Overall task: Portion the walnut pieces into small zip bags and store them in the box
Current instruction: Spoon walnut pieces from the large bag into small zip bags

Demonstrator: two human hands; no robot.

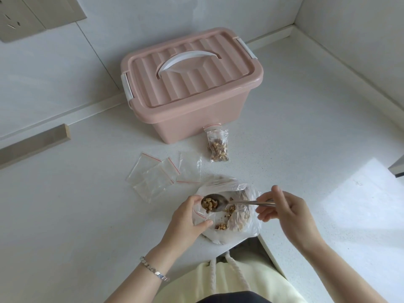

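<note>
Step in hand: filling a second portion. Left grip curled round a small zip bag, mouth held open above the large walnut bag at the near edge of the desk. Right grip pinched on the handle of a spoon loaded with walnut pieces, bowl at the bag mouth. One filled bag lying just in front of the pink box, lid closed; empty bags to its left. Next, probably: tip spoon slowly, keep mouth wide, avoid spillage, then seal.
</note>
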